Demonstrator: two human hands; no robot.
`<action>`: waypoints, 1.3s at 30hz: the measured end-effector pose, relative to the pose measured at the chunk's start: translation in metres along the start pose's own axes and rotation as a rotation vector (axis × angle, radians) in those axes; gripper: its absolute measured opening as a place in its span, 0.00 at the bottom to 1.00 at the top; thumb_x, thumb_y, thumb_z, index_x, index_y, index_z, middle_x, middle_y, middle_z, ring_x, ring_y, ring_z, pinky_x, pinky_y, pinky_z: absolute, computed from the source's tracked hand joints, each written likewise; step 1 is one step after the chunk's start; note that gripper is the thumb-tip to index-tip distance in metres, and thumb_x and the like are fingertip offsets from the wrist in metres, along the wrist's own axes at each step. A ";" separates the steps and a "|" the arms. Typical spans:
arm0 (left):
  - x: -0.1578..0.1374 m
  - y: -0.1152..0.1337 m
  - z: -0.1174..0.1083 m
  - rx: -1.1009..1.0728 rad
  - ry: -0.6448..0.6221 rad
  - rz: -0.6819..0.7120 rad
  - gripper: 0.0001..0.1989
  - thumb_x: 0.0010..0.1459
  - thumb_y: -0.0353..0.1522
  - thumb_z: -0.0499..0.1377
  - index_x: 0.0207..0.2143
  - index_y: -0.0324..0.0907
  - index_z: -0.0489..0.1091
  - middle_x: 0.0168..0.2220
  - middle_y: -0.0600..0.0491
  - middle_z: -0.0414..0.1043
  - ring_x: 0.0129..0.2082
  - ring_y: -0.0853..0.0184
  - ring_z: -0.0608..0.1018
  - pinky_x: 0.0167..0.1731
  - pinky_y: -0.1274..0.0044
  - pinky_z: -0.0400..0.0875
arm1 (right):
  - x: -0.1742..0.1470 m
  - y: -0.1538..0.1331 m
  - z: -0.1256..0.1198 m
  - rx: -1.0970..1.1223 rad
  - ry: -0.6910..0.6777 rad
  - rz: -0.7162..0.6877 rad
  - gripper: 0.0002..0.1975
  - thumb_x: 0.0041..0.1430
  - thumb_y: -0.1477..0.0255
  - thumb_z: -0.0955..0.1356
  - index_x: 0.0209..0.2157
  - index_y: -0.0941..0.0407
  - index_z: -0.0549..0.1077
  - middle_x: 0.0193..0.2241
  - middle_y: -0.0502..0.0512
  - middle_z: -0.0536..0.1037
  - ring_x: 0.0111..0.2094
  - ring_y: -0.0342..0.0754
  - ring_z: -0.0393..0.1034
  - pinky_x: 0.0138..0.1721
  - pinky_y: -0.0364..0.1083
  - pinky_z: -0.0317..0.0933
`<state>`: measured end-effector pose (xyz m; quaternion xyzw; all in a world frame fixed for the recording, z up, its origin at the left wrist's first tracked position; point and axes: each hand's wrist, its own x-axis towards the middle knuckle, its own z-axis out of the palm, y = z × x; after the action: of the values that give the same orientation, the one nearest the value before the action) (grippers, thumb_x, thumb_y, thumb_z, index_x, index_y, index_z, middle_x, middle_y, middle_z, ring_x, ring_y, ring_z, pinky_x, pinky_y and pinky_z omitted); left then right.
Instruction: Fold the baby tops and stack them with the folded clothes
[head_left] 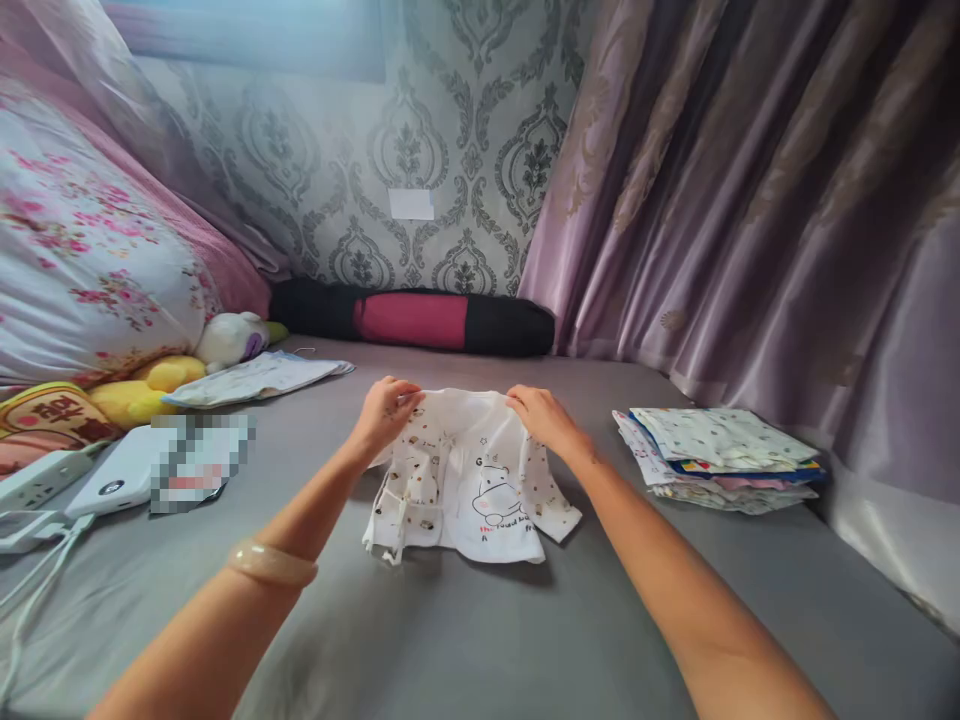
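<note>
A small white baby shirt [480, 480] with a cartoon bear print and tie strings hangs between my two hands, its lower edge at the grey bed sheet. My left hand [386, 412] pinches it at the left shoulder. At the other shoulder, the fingers of my right hand [546, 418] are closed on the cloth. The shirt's front faces me, with its sleeves drooping at both sides. A pale bangle circles my left wrist.
To the right lies a stack of folded clothes [724, 455]. Another garment [262, 378] rests at the left, near plush toys [232, 340], a white power bank [116, 475] and a power strip [45, 480] with cables. A black-and-red bolster [412, 318] lines the wall; curtains [675, 200] hang right.
</note>
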<state>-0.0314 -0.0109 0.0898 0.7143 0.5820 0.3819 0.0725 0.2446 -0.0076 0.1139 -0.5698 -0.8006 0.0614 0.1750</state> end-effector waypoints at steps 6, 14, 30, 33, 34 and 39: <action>0.005 -0.015 0.038 0.169 -0.053 -0.071 0.15 0.59 0.36 0.53 0.38 0.41 0.77 0.36 0.47 0.73 0.38 0.60 0.74 0.42 0.71 0.65 | 0.009 0.001 0.040 -0.235 -0.095 0.093 0.14 0.70 0.70 0.56 0.45 0.54 0.72 0.45 0.59 0.75 0.48 0.50 0.68 0.46 0.45 0.56; 0.013 -0.022 0.055 0.312 -0.190 -0.113 0.17 0.60 0.43 0.54 0.42 0.47 0.77 0.41 0.45 0.74 0.46 0.54 0.73 0.42 0.68 0.62 | 0.020 0.006 0.066 -0.185 -0.176 0.146 0.15 0.70 0.72 0.54 0.46 0.54 0.70 0.47 0.59 0.73 0.47 0.50 0.69 0.42 0.45 0.57; 0.016 -0.046 0.078 0.324 -0.365 -0.169 0.15 0.59 0.40 0.53 0.41 0.45 0.76 0.43 0.48 0.78 0.46 0.56 0.75 0.42 0.70 0.63 | 0.029 0.028 0.090 -0.084 -0.180 0.102 0.12 0.69 0.67 0.59 0.44 0.54 0.71 0.45 0.56 0.74 0.47 0.49 0.68 0.42 0.44 0.56; 0.017 -0.052 0.082 0.304 -0.371 -0.151 0.15 0.60 0.39 0.52 0.42 0.45 0.75 0.43 0.48 0.78 0.45 0.59 0.76 0.40 0.74 0.64 | 0.030 0.030 0.092 -0.072 -0.173 0.098 0.13 0.69 0.67 0.58 0.44 0.53 0.71 0.46 0.56 0.74 0.46 0.48 0.68 0.41 0.44 0.56; 0.017 -0.053 0.082 0.300 -0.370 -0.144 0.15 0.60 0.39 0.51 0.42 0.45 0.75 0.42 0.49 0.78 0.44 0.59 0.76 0.40 0.74 0.64 | 0.031 0.031 0.093 -0.071 -0.170 0.097 0.13 0.69 0.67 0.58 0.44 0.53 0.71 0.45 0.56 0.74 0.45 0.48 0.68 0.40 0.44 0.56; 0.020 -0.057 0.086 0.302 -0.309 -0.103 0.15 0.61 0.39 0.52 0.42 0.45 0.75 0.41 0.48 0.77 0.43 0.58 0.76 0.40 0.73 0.64 | 0.036 0.035 0.096 -0.075 -0.147 0.085 0.13 0.69 0.66 0.58 0.45 0.53 0.70 0.46 0.55 0.74 0.45 0.49 0.69 0.40 0.44 0.56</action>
<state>-0.0209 0.0540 0.0075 0.7362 0.6505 0.1720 0.0724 0.2317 0.0478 0.0218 -0.6033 -0.7881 0.0805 0.0915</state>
